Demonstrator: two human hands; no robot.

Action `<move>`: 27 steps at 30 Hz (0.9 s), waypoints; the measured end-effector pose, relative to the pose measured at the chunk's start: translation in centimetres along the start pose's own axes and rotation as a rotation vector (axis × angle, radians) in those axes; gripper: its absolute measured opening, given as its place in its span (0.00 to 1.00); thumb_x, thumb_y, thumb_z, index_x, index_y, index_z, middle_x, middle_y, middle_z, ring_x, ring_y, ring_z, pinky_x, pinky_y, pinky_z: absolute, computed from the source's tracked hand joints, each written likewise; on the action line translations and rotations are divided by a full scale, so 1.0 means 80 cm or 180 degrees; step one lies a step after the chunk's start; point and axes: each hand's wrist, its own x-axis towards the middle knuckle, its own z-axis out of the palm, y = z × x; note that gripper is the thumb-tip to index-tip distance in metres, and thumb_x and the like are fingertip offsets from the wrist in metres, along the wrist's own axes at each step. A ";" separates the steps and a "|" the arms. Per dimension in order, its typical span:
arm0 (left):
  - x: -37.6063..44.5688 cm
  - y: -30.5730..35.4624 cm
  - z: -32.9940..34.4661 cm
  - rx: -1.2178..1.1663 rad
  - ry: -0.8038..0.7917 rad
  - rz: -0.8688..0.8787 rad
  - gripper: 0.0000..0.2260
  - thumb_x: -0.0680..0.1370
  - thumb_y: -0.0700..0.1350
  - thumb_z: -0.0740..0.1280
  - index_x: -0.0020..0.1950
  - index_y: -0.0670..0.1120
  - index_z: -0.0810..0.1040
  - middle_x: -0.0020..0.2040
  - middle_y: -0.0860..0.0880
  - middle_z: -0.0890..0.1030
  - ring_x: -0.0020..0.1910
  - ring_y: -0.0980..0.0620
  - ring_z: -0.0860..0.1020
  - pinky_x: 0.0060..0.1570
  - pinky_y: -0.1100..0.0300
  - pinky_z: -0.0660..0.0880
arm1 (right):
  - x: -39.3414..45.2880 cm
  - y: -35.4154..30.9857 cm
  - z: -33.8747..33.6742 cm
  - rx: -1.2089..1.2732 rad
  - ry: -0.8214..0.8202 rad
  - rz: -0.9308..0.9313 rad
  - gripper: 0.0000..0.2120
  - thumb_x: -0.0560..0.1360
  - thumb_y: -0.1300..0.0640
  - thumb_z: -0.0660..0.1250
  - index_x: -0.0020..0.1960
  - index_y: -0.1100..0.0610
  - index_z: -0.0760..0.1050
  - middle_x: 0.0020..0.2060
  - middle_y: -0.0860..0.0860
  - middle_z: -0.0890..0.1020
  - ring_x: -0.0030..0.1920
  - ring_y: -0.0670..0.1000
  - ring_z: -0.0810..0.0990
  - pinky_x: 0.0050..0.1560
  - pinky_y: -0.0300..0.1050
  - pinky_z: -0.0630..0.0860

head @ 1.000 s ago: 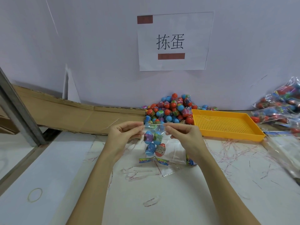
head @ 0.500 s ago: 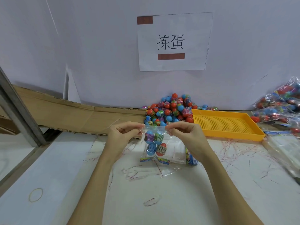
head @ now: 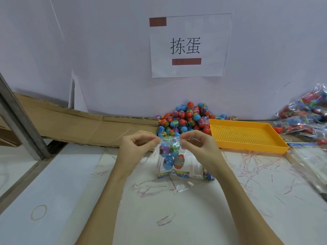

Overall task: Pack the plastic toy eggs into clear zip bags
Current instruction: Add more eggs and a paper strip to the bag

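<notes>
A clear zip bag [head: 171, 157] hangs upright above the table centre with several toy eggs inside, blue ones and a red one. My left hand [head: 136, 149] pinches its top left corner, and my right hand [head: 198, 147] pinches the top right corner. A heap of loose red and blue toy eggs [head: 185, 119] lies against the wall just behind the bag.
An orange perforated tray [head: 247, 137] sits to the right of the heap. Filled bags [head: 304, 117] pile up at the far right, with flat bags [head: 311, 161] below them. Flattened cardboard [head: 79, 126] lies at the back left. Red tear strips litter the table; a rubber band [head: 38, 212] lies near left.
My hands have drawn closer together along the top of the bag, and the bag's mouth looks narrower.
</notes>
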 end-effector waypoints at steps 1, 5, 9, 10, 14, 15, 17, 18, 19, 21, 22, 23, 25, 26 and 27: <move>0.001 -0.001 0.002 -0.0022 0.0008 -0.0054 0.04 0.74 0.39 0.78 0.48 0.45 0.88 0.47 0.49 0.87 0.47 0.50 0.86 0.46 0.62 0.82 | 0.000 0.001 0.001 -0.0070 0.0014 -0.0034 0.06 0.77 0.61 0.74 0.52 0.54 0.83 0.46 0.47 0.86 0.47 0.48 0.86 0.51 0.41 0.83; 0.002 -0.001 0.004 -0.0017 -0.0064 -0.0113 0.06 0.73 0.41 0.79 0.49 0.47 0.87 0.46 0.50 0.88 0.46 0.51 0.86 0.46 0.60 0.82 | 0.002 0.003 0.006 0.0007 0.0162 -0.0148 0.07 0.77 0.63 0.73 0.54 0.55 0.80 0.43 0.48 0.86 0.44 0.48 0.86 0.50 0.41 0.83; 0.003 -0.003 0.002 -0.0111 -0.0266 -0.0106 0.14 0.77 0.37 0.75 0.60 0.51 0.83 0.51 0.48 0.85 0.52 0.49 0.82 0.54 0.53 0.82 | 0.002 0.004 0.012 0.0158 0.0325 -0.0178 0.08 0.77 0.63 0.73 0.54 0.55 0.80 0.45 0.49 0.86 0.48 0.49 0.85 0.50 0.42 0.83; 0.003 -0.002 0.001 -0.0260 -0.0384 -0.0162 0.14 0.78 0.39 0.72 0.62 0.52 0.82 0.54 0.48 0.84 0.54 0.49 0.81 0.54 0.54 0.81 | 0.001 0.003 0.013 0.0221 0.0290 -0.0149 0.08 0.77 0.63 0.74 0.54 0.54 0.80 0.45 0.48 0.86 0.48 0.49 0.85 0.50 0.41 0.82; -0.002 0.007 0.014 -0.0174 -0.0769 -0.0368 0.17 0.77 0.62 0.71 0.61 0.54 0.83 0.57 0.53 0.85 0.56 0.53 0.83 0.52 0.61 0.80 | -0.006 0.000 0.024 0.0399 -0.0236 -0.0113 0.09 0.76 0.61 0.74 0.55 0.53 0.80 0.45 0.48 0.87 0.48 0.48 0.86 0.47 0.38 0.81; -0.003 0.005 0.019 0.0015 -0.0802 -0.0388 0.16 0.77 0.61 0.72 0.59 0.54 0.84 0.54 0.53 0.86 0.53 0.53 0.84 0.51 0.61 0.81 | -0.007 0.000 0.028 0.0396 -0.0293 -0.0158 0.09 0.76 0.61 0.74 0.56 0.54 0.80 0.45 0.49 0.87 0.47 0.48 0.86 0.46 0.38 0.81; -0.002 -0.001 0.026 0.0203 -0.0730 -0.0461 0.08 0.77 0.52 0.76 0.55 0.53 0.86 0.49 0.52 0.87 0.50 0.52 0.85 0.49 0.60 0.82 | -0.007 -0.001 0.033 0.0432 -0.0214 -0.0194 0.12 0.77 0.61 0.74 0.59 0.55 0.78 0.45 0.50 0.87 0.47 0.49 0.86 0.44 0.39 0.81; -0.001 -0.004 0.027 0.0251 -0.0588 -0.0517 0.06 0.77 0.49 0.76 0.53 0.52 0.86 0.47 0.52 0.87 0.50 0.52 0.85 0.48 0.60 0.83 | -0.006 0.000 0.032 0.0482 -0.0101 -0.0123 0.14 0.78 0.59 0.73 0.62 0.54 0.77 0.46 0.50 0.87 0.47 0.48 0.86 0.44 0.39 0.81; 0.001 -0.007 0.028 0.0293 -0.0378 -0.0579 0.04 0.77 0.47 0.76 0.51 0.52 0.86 0.46 0.53 0.87 0.49 0.52 0.85 0.47 0.61 0.83 | -0.004 0.001 0.029 0.0484 0.0008 -0.0012 0.16 0.78 0.56 0.73 0.64 0.52 0.75 0.46 0.49 0.87 0.48 0.48 0.86 0.44 0.39 0.81; 0.004 -0.011 0.025 0.0150 0.0084 -0.0663 0.03 0.77 0.45 0.76 0.50 0.50 0.85 0.45 0.53 0.87 0.48 0.53 0.85 0.45 0.62 0.82 | -0.001 0.004 0.018 0.0167 0.0019 0.0198 0.15 0.79 0.49 0.71 0.64 0.48 0.75 0.47 0.46 0.87 0.48 0.44 0.86 0.43 0.36 0.81; 0.005 -0.011 0.024 -0.0050 0.0286 -0.0718 0.03 0.78 0.44 0.75 0.50 0.48 0.85 0.45 0.52 0.87 0.47 0.53 0.85 0.44 0.63 0.81 | 0.000 0.007 0.014 -0.0081 -0.0091 0.0246 0.12 0.79 0.46 0.70 0.61 0.47 0.78 0.46 0.44 0.87 0.46 0.42 0.85 0.42 0.34 0.79; 0.005 -0.010 0.023 -0.0274 0.0441 -0.0792 0.03 0.78 0.44 0.75 0.51 0.47 0.85 0.45 0.51 0.87 0.46 0.53 0.85 0.42 0.64 0.81 | 0.001 0.010 0.013 -0.0302 -0.0198 0.0271 0.10 0.79 0.44 0.69 0.56 0.47 0.81 0.43 0.43 0.86 0.44 0.41 0.84 0.39 0.33 0.78; 0.005 -0.008 0.021 -0.0575 0.0588 -0.0951 0.05 0.78 0.43 0.74 0.53 0.45 0.85 0.46 0.49 0.88 0.45 0.52 0.86 0.42 0.61 0.82 | 0.001 0.015 0.015 -0.0579 -0.0165 0.0302 0.14 0.78 0.43 0.69 0.44 0.52 0.83 0.34 0.46 0.83 0.36 0.43 0.81 0.35 0.33 0.75; 0.006 -0.006 0.020 -0.0656 0.0588 -0.1016 0.05 0.79 0.43 0.73 0.53 0.44 0.84 0.46 0.49 0.88 0.46 0.51 0.86 0.43 0.59 0.83 | 0.001 0.017 0.017 -0.0582 -0.0034 0.0332 0.17 0.77 0.43 0.70 0.40 0.55 0.82 0.30 0.48 0.80 0.33 0.44 0.78 0.33 0.34 0.74; 0.006 -0.004 0.020 -0.0750 0.0579 -0.1072 0.05 0.79 0.42 0.73 0.54 0.43 0.84 0.47 0.48 0.88 0.47 0.50 0.86 0.46 0.56 0.84 | 0.002 0.016 0.019 -0.0478 0.0088 0.0369 0.18 0.77 0.43 0.72 0.39 0.57 0.81 0.29 0.49 0.78 0.32 0.44 0.76 0.32 0.33 0.74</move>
